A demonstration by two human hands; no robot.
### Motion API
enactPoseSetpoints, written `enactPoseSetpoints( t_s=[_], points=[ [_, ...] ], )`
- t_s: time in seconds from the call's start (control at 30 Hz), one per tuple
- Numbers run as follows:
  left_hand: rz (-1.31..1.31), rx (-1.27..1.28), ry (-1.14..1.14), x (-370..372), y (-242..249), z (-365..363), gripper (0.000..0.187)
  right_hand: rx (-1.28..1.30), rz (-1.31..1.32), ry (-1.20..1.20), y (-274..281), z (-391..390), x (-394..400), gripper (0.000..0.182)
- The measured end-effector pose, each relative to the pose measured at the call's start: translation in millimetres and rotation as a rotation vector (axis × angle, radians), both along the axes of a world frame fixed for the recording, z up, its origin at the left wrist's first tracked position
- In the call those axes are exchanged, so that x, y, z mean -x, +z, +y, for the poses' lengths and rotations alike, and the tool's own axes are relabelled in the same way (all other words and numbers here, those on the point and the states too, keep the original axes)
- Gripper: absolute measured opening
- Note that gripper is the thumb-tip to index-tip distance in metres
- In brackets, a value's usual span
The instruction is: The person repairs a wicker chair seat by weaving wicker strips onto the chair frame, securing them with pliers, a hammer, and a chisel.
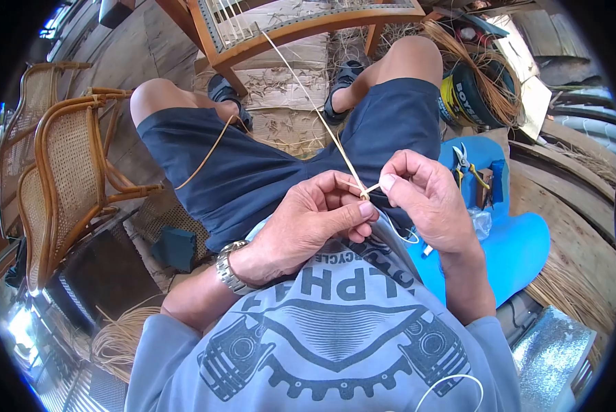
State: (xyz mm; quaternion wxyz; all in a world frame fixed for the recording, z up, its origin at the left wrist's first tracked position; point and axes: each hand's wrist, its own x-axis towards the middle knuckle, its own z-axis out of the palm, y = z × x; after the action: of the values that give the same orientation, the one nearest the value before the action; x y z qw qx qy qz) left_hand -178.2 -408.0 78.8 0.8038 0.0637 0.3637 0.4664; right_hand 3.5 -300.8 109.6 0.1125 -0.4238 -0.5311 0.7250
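A pale rattan cane strand [312,101] runs taut from the wooden chair frame [315,29] down to my hands. My left hand [321,214], with a metal watch at its wrist, pinches the strand between thumb and fingers in front of my shirt, where it crosses or loops over itself. Close beside it, my right hand [421,196] holds a short end of the strand between thumb and forefinger. Whether that crossing is a knot I cannot make out. Several strands are strung across the far left part of the frame, along a row of small holes.
Cane-woven chairs [67,161] stand at the left. On a blue seat [514,254] at my right lie pruning shears [469,165]. Behind it are a dark bucket [472,96] and a bundle of cane [490,55]. Another cane bundle [126,336] lies lower left. Scraps litter the floor.
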Motion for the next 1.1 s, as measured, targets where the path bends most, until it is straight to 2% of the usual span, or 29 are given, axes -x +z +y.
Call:
enactPoseSetpoints(
  t_s=[0.07,0.3,0.57,0.7,0.8,0.87,0.9,0.97,1.0,1.07,1.1],
  points=[
    [-0.012,-0.041,0.012,-1.3,-2.2,-0.9,0.027,0.06,0.016,-0.069,1.6,0.7,-3.8,0.007],
    [-0.029,0.036,-0.062,-4.2,-4.0,3.2,0.028,0.0,0.004,-0.059,-5.4,6.7,-10.7,0.009],
    [-0.104,0.143,-0.08,-9.0,-7.4,-1.9,0.02,0.02,-0.068,0.006,-14.9,14.5,-2.1,0.013],
    [-0.071,0.119,-0.066,-14.5,-7.1,-7.3,0.018,0.032,-0.036,0.01,-18.7,10.4,-0.4,0.015],
    [-0.004,0.102,-0.077,-14.0,-4.6,-9.5,0.018,0.127,0.033,-0.044,-20.9,2.0,-3.3,0.017],
    [-0.013,0.128,-0.111,-13.4,-3.7,-9.8,0.02,0.237,-0.029,-0.227,-13.5,-10.0,-6.6,0.021],
    [-0.014,0.125,-0.111,-13.8,-2.8,-9.4,0.02,0.234,-0.029,-0.228,-13.1,-12.6,-10.5,0.021],
    [0.009,0.11,-0.181,-15.2,-1.1,-8.6,0.022,0.232,-0.062,-0.057,-16.4,-18.0,-21.0,0.031],
    [0.008,0.11,-0.181,-15.9,0.4,-8.1,0.022,0.232,-0.063,-0.057,-17.3,-24.4,-22.1,0.031],
    [0.105,0.034,-0.226,-15.9,4.5,-5.9,0.022,0.076,-0.068,-0.276,-20.1,-38.8,-22.2,0.043],
    [0.105,0.034,-0.225,-16.0,7.1,-4.5,0.022,-0.056,-0.164,-0.321,-22.7,-43.4,-24.5,0.052]
  ],
)
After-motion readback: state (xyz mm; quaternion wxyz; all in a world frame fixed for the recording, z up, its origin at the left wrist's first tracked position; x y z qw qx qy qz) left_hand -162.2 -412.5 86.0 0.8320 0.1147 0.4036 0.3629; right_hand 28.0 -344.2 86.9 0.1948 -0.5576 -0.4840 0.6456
